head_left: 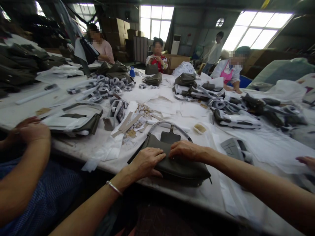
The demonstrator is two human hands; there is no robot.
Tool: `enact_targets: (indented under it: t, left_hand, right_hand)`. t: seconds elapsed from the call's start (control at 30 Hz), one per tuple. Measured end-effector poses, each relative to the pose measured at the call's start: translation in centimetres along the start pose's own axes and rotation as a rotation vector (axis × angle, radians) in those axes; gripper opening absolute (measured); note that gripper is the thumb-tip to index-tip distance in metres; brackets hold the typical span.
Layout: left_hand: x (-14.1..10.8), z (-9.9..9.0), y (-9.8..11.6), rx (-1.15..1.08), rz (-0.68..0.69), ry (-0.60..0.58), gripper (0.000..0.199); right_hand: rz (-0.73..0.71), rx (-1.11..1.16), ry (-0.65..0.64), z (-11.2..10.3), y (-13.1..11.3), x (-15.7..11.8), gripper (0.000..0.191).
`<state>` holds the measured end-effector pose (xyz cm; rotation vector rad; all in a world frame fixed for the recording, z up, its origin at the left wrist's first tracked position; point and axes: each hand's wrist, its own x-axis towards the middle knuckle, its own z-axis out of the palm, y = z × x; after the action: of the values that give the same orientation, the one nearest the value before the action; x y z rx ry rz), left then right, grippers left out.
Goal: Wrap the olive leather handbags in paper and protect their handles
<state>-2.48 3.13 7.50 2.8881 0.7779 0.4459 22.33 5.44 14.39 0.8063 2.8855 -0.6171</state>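
Note:
A dark olive handbag lies at the table's front edge, below my head. Its wrapped handle arches away from me, and a strap tab with a small metal fitting stands up behind the bag's top. My left hand, with a silver bangle at the wrist, rests on the bag's near left part, fingers stretched out. Bent and bunched together, the fingers of my right hand grip at the middle of the bag; any small part between the fingertips is hidden.
Left of me, a co-worker's hands are near another handbag. Paper and card scraps, wrapped handle rolls and piled bags cover the table. A small dish and a grey block lie to the right.

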Motion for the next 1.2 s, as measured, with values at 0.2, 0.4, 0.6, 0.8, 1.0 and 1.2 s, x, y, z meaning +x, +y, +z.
enact_targets:
  t: [0.2,0.4,0.6,0.8,1.0,1.2]
  left_hand:
    - [0.1,-0.6,2.0,0.122,-0.106,0.002,0.081]
    - [0.5,0.3,5.1,0.159,-0.314,-0.068,0.082]
    - [1.1,1.0,5.0,0.114,-0.338,-0.184,0.072]
    - [1.1,1.3,5.1,0.069,-0.327,-0.201,0.061]
    - [0.7,2.1,4.9,0.058,-0.331,-0.171,0.062]
    - [0.5,2.4,4.8,0.026,-0.328,-0.165,0.063]
  right_hand:
    - [0.303,-0.006,0.269,0.7,-1.8,-3.1,0.059]
    - [0.441,0.031,0.152,5.9,-3.1,-5.0,0.108]
    - [0.502,0.054,0.225,8.9,-3.0,-5.5,0.090]
    - [0.688,0.255,0.342,5.6,-2.8,-3.9,0.044]
    - [0.914,0.074,0.201,4.2,-3.4,0.6,0.036]
    - [0.970,-0.021,0.177,5.8,-4.1,2.4,0.026]
